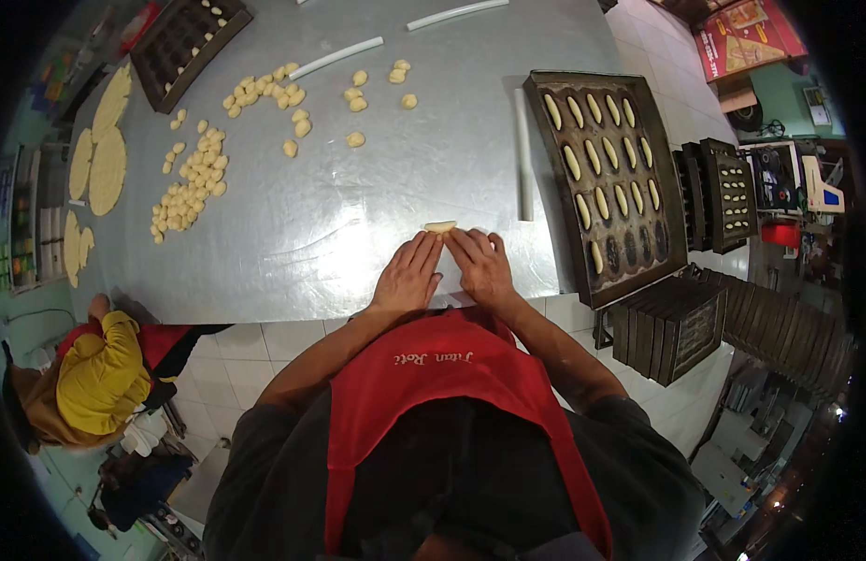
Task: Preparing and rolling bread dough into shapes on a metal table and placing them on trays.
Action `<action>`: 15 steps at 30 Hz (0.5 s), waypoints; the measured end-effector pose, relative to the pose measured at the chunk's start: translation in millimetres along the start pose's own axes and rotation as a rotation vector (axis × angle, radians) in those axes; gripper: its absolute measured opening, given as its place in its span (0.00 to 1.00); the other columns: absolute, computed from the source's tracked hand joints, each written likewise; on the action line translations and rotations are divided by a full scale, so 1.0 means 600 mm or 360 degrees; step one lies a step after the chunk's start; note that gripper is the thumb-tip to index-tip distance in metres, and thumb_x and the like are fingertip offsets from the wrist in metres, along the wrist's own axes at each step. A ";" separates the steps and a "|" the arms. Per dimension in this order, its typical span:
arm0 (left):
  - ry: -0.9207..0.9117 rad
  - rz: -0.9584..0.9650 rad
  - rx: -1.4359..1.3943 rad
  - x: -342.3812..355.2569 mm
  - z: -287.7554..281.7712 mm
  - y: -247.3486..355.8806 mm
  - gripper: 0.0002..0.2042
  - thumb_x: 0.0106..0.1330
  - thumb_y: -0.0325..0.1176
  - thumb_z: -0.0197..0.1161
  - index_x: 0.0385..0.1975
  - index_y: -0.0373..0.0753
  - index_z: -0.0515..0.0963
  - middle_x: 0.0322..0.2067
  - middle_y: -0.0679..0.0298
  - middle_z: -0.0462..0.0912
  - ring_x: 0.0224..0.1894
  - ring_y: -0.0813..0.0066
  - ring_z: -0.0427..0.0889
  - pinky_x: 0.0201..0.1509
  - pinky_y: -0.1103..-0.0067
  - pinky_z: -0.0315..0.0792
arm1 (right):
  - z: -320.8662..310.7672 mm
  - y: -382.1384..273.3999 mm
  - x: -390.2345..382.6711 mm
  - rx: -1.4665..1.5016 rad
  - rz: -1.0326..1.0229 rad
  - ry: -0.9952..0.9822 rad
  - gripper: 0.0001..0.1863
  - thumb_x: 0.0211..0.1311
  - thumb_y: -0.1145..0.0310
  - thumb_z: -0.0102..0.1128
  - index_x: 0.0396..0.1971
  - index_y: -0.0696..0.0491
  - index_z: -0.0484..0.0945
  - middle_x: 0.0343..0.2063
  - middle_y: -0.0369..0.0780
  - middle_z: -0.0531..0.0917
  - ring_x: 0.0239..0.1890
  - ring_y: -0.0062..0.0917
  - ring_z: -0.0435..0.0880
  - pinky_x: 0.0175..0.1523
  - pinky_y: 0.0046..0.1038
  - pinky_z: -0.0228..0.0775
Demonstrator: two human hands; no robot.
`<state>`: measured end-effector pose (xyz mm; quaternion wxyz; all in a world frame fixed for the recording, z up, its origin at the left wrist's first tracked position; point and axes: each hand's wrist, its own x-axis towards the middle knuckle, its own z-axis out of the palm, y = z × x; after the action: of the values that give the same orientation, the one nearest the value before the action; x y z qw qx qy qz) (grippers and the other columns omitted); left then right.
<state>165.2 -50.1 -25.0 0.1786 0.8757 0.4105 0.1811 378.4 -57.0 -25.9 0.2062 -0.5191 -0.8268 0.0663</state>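
A small pale dough roll (440, 226) lies on the metal table (358, 201) near its front edge, directly in front of me. My left hand (409, 273) and my right hand (482, 266) meet at it, fingertips pressed on its near side. Both sets of fingers point away from me and are bent slightly onto the dough. The thumbs angle inward. My fingers partly cover the roll's near edge.
Dough balls (192, 187) lie in clusters at left and centre. Flattened dough sheets (108, 168) are at the far left. A dark tray (587, 262) of shaped dough pieces stands at right, beside a white rod (524, 154). A person in yellow (101, 379) is at lower left.
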 end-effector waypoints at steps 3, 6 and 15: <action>0.0048 -0.0026 -0.0198 0.021 -0.032 -0.003 0.24 0.73 0.33 0.67 0.64 0.27 0.77 0.62 0.45 0.79 0.64 0.43 0.79 0.70 0.58 0.74 | -0.037 -0.005 0.125 0.0017 0.0246 -0.0488 0.25 0.61 0.72 0.62 0.60 0.57 0.86 0.58 0.46 0.86 0.58 0.40 0.82 0.63 0.50 0.70; 0.0095 -0.0258 -0.0521 0.037 -0.053 -0.029 0.18 0.71 0.31 0.67 0.57 0.29 0.80 0.55 0.47 0.82 0.58 0.43 0.81 0.65 0.56 0.75 | 0.045 0.026 0.187 0.0212 0.0439 -0.0489 0.28 0.65 0.66 0.64 0.65 0.58 0.82 0.62 0.50 0.83 0.64 0.45 0.79 0.68 0.57 0.66; 0.0805 -0.1112 0.0316 -0.138 -0.203 -0.389 0.13 0.69 0.36 0.70 0.44 0.31 0.82 0.42 0.45 0.85 0.49 0.40 0.81 0.58 0.53 0.75 | 0.054 -0.077 0.108 -0.0154 0.0282 -0.0409 0.49 0.74 0.43 0.62 0.83 0.59 0.58 0.82 0.60 0.57 0.84 0.59 0.53 0.85 0.63 0.41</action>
<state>-93.3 45.2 -40.9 0.0379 0.6255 0.7280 0.2780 302.2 -17.2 -22.5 0.0667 -0.5865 -0.7996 0.1102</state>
